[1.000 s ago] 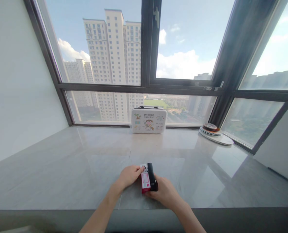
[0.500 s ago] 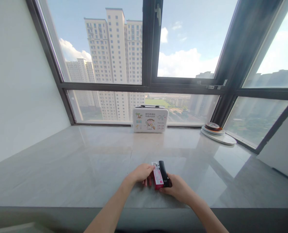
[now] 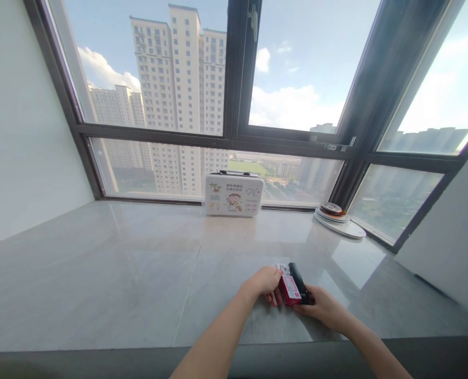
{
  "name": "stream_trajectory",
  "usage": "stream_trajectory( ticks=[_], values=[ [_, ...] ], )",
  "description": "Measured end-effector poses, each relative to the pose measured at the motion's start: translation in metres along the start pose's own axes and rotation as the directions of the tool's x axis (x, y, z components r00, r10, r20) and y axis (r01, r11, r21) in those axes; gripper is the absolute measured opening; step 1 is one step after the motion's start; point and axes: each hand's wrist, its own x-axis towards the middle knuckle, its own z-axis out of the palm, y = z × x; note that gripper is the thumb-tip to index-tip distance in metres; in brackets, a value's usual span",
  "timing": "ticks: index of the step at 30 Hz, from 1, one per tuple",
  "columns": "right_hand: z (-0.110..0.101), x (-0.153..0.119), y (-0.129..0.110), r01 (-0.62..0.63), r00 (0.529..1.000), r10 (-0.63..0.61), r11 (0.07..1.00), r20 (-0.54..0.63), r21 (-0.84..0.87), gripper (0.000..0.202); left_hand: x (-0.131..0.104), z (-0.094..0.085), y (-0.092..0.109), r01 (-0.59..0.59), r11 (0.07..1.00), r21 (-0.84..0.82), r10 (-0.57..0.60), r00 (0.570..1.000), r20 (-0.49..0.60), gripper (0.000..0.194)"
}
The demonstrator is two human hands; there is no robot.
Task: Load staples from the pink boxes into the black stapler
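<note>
Lower right of frame: left hand [image 3: 266, 282] clamped on box [image 3: 291, 287], right hand [image 3: 325, 305] on adjoining black object [image 3: 297, 278]. Uneven squeezing could slide them apart.

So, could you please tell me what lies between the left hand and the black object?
In the head view, the red-and-white box lies between the left hand and the black object.

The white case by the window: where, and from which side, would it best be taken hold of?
Probably by the dark handle on its top edge, coming from above on the room side. The case stands upright with the handle uppermost, and the window close behind likely makes an approach from the back awkward.
</note>
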Motion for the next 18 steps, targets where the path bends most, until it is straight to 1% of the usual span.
stream_trajectory(
  ticks=[2,3,5,7,8,9,10,12,14,16,18],
  values=[
    [-0.001,0.002,0.005,0.011,1.0,-0.011,1.0,0.001,-0.008,0.047,0.003,0.001,0.001,0.006,1.0,-0.011,-0.006,1.0,-0.004,0.054],
    [-0.003,0.001,0.008,-0.003,1.0,0.003,1.0,-0.002,-0.017,0.049,0.003,0.0,0.001,0.012,1.0,-0.017,-0.012,1.0,-0.008,0.054],
    [-0.007,-0.003,0.017,-0.089,0.996,0.088,0.996,-0.021,-0.026,0.062,0.0,-0.005,-0.003,0.03,0.999,-0.032,-0.031,0.999,-0.022,0.055],
    [-0.016,-0.012,0.032,-0.201,0.978,0.2,0.98,-0.053,-0.011,0.08,-0.009,-0.018,-0.011,0.048,0.998,-0.046,-0.051,0.997,-0.063,0.056],
    [-0.021,-0.018,0.04,-0.237,0.969,0.237,0.971,-0.067,0.005,0.085,-0.016,-0.027,-0.017,0.052,0.997,-0.051,-0.057,0.993,-0.101,0.056],
    [-0.026,-0.025,0.049,-0.254,0.964,0.255,0.967,-0.075,0.022,0.084,-0.025,-0.037,-0.024,0.051,0.997,-0.054,-0.059,0.986,-0.153,0.053],
    [-0.03,-0.032,0.056,-0.253,0.964,0.254,0.967,-0.08,0.024,0.076,-0.036,-0.049,-0.033,0.043,0.998,-0.055,-0.054,0.974,-0.221,0.05],
    [-0.033,-0.043,0.065,-0.207,0.975,0.203,0.978,-0.086,-0.039,0.054,-0.06,-0.071,-0.052,0.02,0.999,-0.05,-0.037,0.931,-0.362,0.044],
    [-0.026,-0.05,0.064,-0.145,0.986,0.125,0.971,-0.111,-0.19,0.036,-0.086,-0.087,-0.07,-0.02,0.999,-0.027,0.004,0.868,-0.496,0.041],
    [-0.01,-0.052,0.053,-0.124,0.987,0.077,0.926,-0.145,-0.357,0.032,-0.11,-0.093,-0.083,-0.061,0.998,0.019,0.061,0.805,-0.59,0.039],
    [0.015,-0.051,0.033,-0.136,0.983,0.058,0.872,-0.177,-0.47,0.032,-0.128,-0.09,-0.091,-0.097,0.991,0.091,0.133,0.749,-0.649,0.036]
  ],
)
